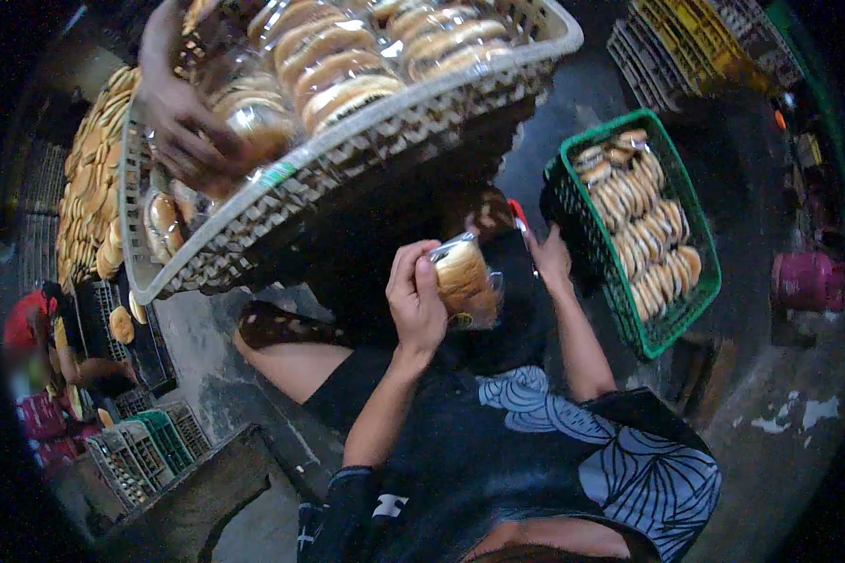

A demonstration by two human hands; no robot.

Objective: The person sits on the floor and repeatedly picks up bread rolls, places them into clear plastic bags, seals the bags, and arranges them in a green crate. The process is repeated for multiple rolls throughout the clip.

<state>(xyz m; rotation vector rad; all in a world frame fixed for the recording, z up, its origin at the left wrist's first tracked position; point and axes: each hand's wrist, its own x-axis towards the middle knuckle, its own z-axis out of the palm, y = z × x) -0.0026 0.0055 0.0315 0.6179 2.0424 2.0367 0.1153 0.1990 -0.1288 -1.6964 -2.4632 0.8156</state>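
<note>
My left hand (419, 295) is closed around the left edge of a clear plastic bag of bread buns (465, 281), held in front of my torso. To its right, my right hand (551, 255) is beside a thin red and white object (519, 217); its fingers are partly hidden, and I cannot tell how it holds that object. A green plastic crate (715, 278) with rows of flat buns stands right of my right hand. Above is a large pale plastic crate (394, 112) full of bagged buns (348, 77). Another person's hand (190, 127) reaches into its left side.
Many loose buns (95, 190) are heaped behind the pale crate at the left. A person in red (28, 320) is at the far left, near more crates (151, 450). Yellow and grey crates (690, 42) are stacked upper right. A pink container (810, 281) stands far right.
</note>
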